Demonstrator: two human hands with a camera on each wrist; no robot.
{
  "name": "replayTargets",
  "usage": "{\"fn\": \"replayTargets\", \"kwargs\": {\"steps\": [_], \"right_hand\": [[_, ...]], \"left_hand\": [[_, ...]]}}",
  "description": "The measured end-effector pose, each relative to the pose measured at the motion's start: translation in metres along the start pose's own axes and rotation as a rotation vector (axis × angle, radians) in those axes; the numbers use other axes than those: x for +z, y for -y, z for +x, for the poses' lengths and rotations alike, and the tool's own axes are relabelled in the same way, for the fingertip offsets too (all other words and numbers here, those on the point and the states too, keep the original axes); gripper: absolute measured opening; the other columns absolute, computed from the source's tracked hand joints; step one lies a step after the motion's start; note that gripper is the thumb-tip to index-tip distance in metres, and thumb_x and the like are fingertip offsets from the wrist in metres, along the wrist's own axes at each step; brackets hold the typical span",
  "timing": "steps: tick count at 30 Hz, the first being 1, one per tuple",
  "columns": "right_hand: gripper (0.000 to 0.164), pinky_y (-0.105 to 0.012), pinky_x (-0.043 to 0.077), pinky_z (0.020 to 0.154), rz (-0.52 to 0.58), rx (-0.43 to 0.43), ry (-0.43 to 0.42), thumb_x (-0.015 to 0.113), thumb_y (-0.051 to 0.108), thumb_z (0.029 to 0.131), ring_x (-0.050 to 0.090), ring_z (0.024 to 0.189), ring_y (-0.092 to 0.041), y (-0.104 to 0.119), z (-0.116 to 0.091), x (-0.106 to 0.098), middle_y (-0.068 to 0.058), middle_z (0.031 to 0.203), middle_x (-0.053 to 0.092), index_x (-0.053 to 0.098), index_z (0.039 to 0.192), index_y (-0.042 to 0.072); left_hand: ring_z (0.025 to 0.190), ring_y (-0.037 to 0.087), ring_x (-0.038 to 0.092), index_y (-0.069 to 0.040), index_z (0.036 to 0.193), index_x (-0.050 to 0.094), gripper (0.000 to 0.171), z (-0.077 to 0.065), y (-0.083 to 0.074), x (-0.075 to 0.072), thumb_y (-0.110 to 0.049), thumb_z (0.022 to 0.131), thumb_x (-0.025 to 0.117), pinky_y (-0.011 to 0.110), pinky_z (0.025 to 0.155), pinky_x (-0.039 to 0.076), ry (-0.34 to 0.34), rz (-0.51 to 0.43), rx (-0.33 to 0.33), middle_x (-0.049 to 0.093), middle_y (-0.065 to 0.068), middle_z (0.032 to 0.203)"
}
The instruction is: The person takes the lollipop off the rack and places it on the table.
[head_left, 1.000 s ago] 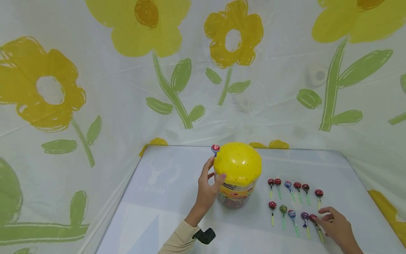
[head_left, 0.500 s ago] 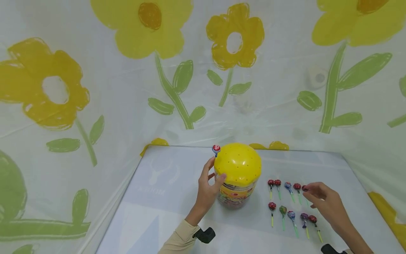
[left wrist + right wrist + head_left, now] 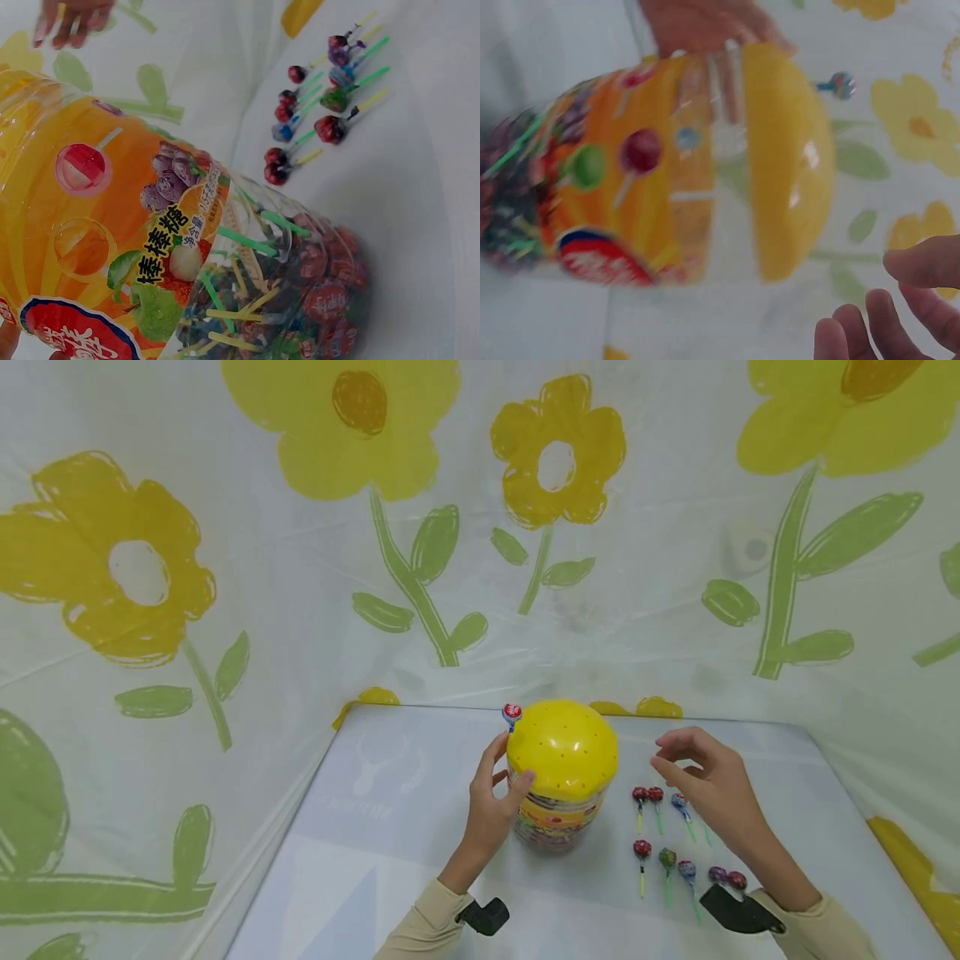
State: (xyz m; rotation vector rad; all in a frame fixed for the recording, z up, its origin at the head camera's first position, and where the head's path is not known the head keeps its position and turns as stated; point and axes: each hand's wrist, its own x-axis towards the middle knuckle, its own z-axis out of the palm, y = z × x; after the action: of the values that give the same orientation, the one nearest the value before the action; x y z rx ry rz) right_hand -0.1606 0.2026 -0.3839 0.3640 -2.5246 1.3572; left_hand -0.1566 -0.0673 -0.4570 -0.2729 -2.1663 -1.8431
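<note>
A clear candy jar (image 3: 558, 817) with an orange label and a domed yellow lid (image 3: 570, 747) stands on the table. Many wrapped lollipops show through its lower part in the left wrist view. My left hand (image 3: 489, 806) grips the jar's left side, thumb at the lid's edge. One red-and-blue lollipop (image 3: 512, 713) sticks up at the lid's left edge, its stick's lower end hidden. My right hand (image 3: 711, 783) is raised to the right of the jar, apart from it. In the right wrist view its fingers (image 3: 889, 322) are loosely bent, with nothing between them.
Right of the jar, several lollipops lie in two rows, including a red one (image 3: 642, 850), a green one (image 3: 667, 858) and a blue one (image 3: 679, 802). My right forearm covers part of them. A flower-patterned curtain (image 3: 300, 610) surrounds the white table (image 3: 330, 877).
My right hand has moved from the lollipops at the right, up and leftward toward the jar. My left hand and the jar have stayed in place.
</note>
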Motion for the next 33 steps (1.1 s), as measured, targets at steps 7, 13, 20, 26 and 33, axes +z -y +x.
{"fn": "replayTargets", "kwargs": {"steps": [7, 13, 20, 26, 33], "right_hand": [[0.019, -0.015, 0.051, 0.069, 0.123, -0.119, 0.000, 0.067, 0.007, 0.087, 0.056, 0.086, -0.010, 0.035, 0.026, 0.012, -0.005, 0.096, 0.059, 0.060, 0.104, 0.004], [0.020, -0.019, 0.053, 0.072, 0.190, -0.151, 0.085, 0.068, 0.007, 0.086, 0.058, 0.090, -0.017, 0.052, 0.049, 0.031, -0.008, 0.098, 0.060, 0.060, 0.103, 0.002], [0.026, -0.036, 0.054, 0.082, 0.187, -0.131, 0.176, 0.071, 0.011, 0.084, 0.059, 0.099, -0.023, 0.061, 0.059, 0.052, -0.010, 0.106, 0.062, 0.060, 0.107, 0.004], [0.035, -0.044, 0.052, 0.086, 0.207, -0.146, 0.251, 0.074, 0.009, 0.081, 0.058, 0.102, -0.026, 0.070, 0.064, 0.068, -0.013, 0.110, 0.061, 0.058, 0.112, 0.005], [0.040, -0.041, 0.051, 0.088, 0.222, -0.187, 0.288, 0.076, 0.006, 0.078, 0.059, 0.102, -0.025, 0.074, 0.069, 0.084, -0.012, 0.110, 0.063, 0.057, 0.114, 0.005]], "left_hand": [[0.132, 0.019, 0.034, -0.021, 0.144, 0.034, 0.061, 0.003, 0.019, 0.002, -0.033, 0.091, 0.059, 0.051, 0.098, 0.038, 0.000, 0.000, 0.021, 0.037, -0.004, 0.147], [0.131, 0.020, 0.034, -0.018, 0.144, 0.034, 0.060, 0.002, 0.010, 0.000, -0.030, 0.091, 0.059, 0.051, 0.098, 0.038, -0.011, 0.004, 0.012, 0.038, -0.003, 0.147], [0.131, 0.026, 0.035, -0.005, 0.143, 0.034, 0.059, -0.003, -0.023, -0.004, -0.023, 0.092, 0.058, 0.055, 0.099, 0.037, 0.015, -0.001, -0.023, 0.038, 0.008, 0.146], [0.133, 0.025, 0.034, -0.009, 0.144, 0.033, 0.059, -0.002, -0.009, -0.003, -0.022, 0.093, 0.059, 0.054, 0.101, 0.036, 0.013, 0.001, -0.019, 0.037, 0.005, 0.148], [0.132, 0.018, 0.035, -0.019, 0.145, 0.033, 0.061, 0.001, 0.019, 0.002, -0.034, 0.092, 0.059, 0.049, 0.100, 0.039, 0.000, 0.026, 0.013, 0.036, -0.005, 0.147]]}}
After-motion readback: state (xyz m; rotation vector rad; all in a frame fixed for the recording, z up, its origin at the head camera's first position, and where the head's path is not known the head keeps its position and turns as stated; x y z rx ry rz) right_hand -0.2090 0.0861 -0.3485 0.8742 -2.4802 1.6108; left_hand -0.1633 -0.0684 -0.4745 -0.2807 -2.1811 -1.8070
